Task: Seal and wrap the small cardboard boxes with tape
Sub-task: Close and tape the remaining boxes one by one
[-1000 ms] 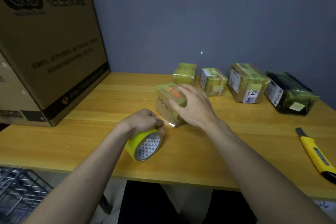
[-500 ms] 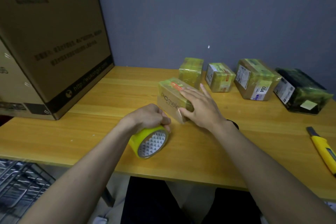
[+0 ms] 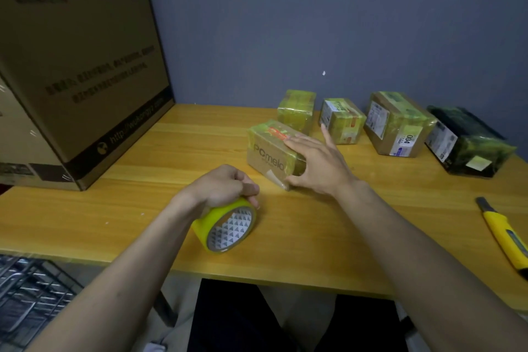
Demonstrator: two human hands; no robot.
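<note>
A small cardboard box (image 3: 267,148) printed "pomelo", partly wrapped in yellowish tape, lies on the wooden table (image 3: 143,208). My right hand (image 3: 317,163) rests flat on its right side with straight fingers, thumb at the lower corner. My left hand (image 3: 225,186) grips a roll of yellow tape (image 3: 225,226) standing on edge just in front of the box. A strip of tape hangs off the box's near corner.
Three wrapped small boxes (image 3: 297,108), (image 3: 341,120), (image 3: 397,123) and a dark wrapped parcel (image 3: 468,140) line the back by the wall. A large carton (image 3: 71,66) stands at the left. A yellow utility knife (image 3: 503,234) lies at the right edge. A wire rack (image 3: 31,294) sits below left.
My right hand slid from the box's top to its right side, fingers spreading flat. The left hand and tape roll stayed in place. The view shifted slightly.
</note>
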